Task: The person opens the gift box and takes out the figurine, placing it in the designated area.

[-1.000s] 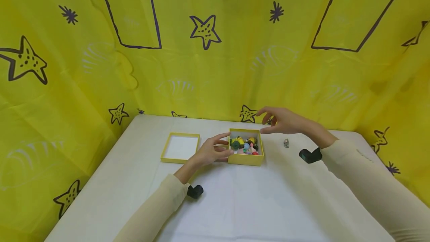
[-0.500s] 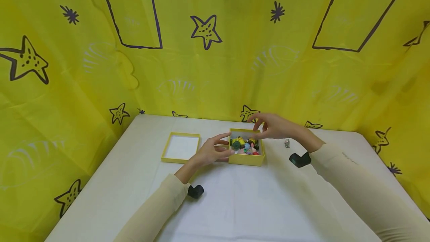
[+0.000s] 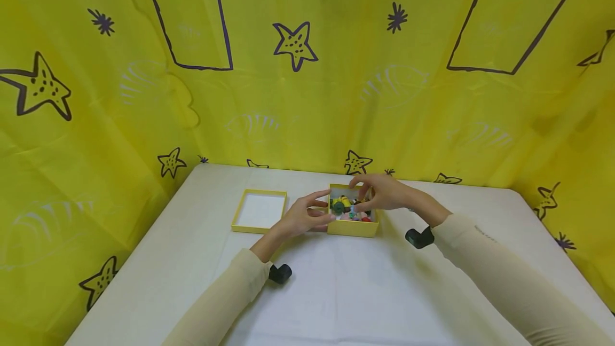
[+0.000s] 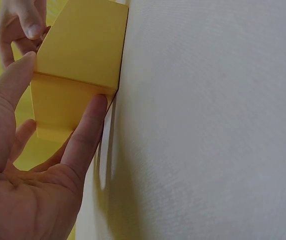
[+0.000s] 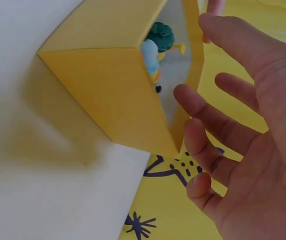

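A yellow box [image 3: 352, 229] without its cover stands near the back of the table. Inside lie several small toy figures, among them a dark green one [image 3: 338, 207] and a light blue one [image 5: 150, 54]. My left hand [image 3: 301, 217] rests on the box's left side, its fingers spread and their tips against the wall. From the right, my right hand [image 3: 386, 193] reaches over the box's right rim, thumb and fingers apart above the figures with nothing between them. It hides part of the toys in the head view.
A shallow yellow lid [image 3: 260, 211] with a white inside lies left of the box. A yellow curtain [image 3: 307, 100] printed with starfish hangs right behind the white table [image 3: 317, 287]. Each wrist carries a small black camera, such as the left one [image 3: 280, 274].
My right hand has moved left and down from beside the box to over its inside. Its wrist now covers the small grey figure on the table. My left hand has stayed at the box.
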Tool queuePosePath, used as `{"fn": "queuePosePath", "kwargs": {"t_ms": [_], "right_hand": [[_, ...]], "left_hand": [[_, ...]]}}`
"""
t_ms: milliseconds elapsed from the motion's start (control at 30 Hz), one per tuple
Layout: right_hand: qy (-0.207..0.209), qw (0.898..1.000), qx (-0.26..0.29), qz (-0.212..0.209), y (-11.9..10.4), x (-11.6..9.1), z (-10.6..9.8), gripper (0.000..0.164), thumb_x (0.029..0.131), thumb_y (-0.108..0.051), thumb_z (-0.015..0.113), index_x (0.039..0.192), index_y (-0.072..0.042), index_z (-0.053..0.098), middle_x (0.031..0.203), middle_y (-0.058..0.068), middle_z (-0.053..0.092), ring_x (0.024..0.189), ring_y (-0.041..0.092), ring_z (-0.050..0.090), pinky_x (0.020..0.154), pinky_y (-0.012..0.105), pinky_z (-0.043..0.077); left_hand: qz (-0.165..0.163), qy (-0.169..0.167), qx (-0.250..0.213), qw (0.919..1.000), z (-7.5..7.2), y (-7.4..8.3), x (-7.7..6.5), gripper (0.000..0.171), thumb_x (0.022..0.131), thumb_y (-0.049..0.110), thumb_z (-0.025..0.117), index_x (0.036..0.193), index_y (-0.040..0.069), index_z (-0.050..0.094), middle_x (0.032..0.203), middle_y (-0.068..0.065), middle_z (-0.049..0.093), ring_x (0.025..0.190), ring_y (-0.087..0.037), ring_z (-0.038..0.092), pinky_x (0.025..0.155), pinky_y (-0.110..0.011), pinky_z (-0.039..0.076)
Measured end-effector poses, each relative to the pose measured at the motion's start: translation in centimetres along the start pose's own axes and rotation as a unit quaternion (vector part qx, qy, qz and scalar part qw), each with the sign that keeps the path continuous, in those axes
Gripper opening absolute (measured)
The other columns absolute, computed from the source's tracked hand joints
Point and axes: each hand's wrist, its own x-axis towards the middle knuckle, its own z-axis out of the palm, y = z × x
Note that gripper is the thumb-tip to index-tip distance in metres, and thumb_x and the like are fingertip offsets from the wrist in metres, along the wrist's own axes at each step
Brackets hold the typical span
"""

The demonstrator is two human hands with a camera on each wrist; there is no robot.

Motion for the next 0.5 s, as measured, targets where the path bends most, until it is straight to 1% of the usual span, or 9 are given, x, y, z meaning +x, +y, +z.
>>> {"fn": "queuePosePath", "kwargs": {"t_ms": [100,200,400,500], "right_hand": [[0.001,1.000,-0.011,-0.009,0.4,0.1,0.6,0.054,0.088,-0.023,0.084,0.131,0.000,0.060,0.097,0.005,0.071,0.083,0.024,0.066,0.072,0.031,0.057],[0.007,0.999,-0.029,-0.012,0.8,0.3,1.0,0.052,0.087,-0.023,0.085,0.128,0.000,0.063,0.092,0.002,0.070,0.081,0.021,0.065,0.070,0.030,0.056],[0.025,0.997,-0.079,-0.005,0.6,0.5,1.7,0.044,0.086,-0.027,0.086,0.121,-0.007,0.069,0.085,-0.005,0.068,0.072,0.011,0.061,0.065,0.029,0.051],[0.036,0.994,-0.103,-0.006,0.5,0.4,2.0,0.042,0.085,-0.029,0.086,0.119,-0.009,0.071,0.080,-0.008,0.067,0.068,0.008,0.058,0.066,0.031,0.049]], "left_hand": [[-0.002,0.000,0.002,1.0000,0.0,0.0,0.0,0.076,0.093,0.014,0.078,0.159,0.014,0.040,0.142,-0.023,0.054,0.121,-0.034,0.063,0.086,-0.039,0.062],[-0.005,0.000,0.004,1.0000,0.1,0.1,0.0,0.076,0.094,0.015,0.078,0.159,0.016,0.039,0.143,-0.023,0.053,0.123,-0.035,0.063,0.086,-0.038,0.062],[-0.004,0.002,0.004,1.0000,0.1,0.1,-0.1,0.075,0.094,0.014,0.078,0.159,0.015,0.040,0.143,-0.024,0.053,0.122,-0.035,0.063,0.086,-0.038,0.062],[-0.006,0.002,0.001,1.0000,0.1,0.2,-0.2,0.075,0.094,0.013,0.078,0.159,0.015,0.040,0.143,-0.024,0.053,0.122,-0.034,0.063,0.085,-0.038,0.062]]}}
